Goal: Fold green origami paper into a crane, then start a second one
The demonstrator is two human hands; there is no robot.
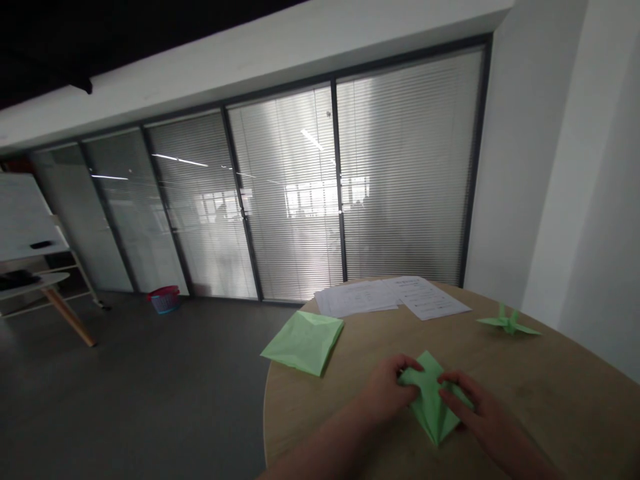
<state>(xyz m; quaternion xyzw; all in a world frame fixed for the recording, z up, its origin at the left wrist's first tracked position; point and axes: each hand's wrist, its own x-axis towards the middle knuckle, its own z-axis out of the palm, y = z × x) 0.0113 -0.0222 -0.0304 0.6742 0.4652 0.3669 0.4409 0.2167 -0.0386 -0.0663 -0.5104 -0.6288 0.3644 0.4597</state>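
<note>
A partly folded piece of green origami paper lies on the round wooden table between my hands, with one point toward me and one away. My left hand pinches its left corner between thumb and fingers. On the opposite side, my right hand has its thumb and index finger on the paper's right flap, the fingers closed about its edge. A finished green paper crane stands at the table's right. Several green square sheets lie in a stack near the left edge.
Printed white papers lie along the table's far edge. Beyond is a glass partition with blinds. A pink and blue basket stands on the floor at left, near another table and a whiteboard.
</note>
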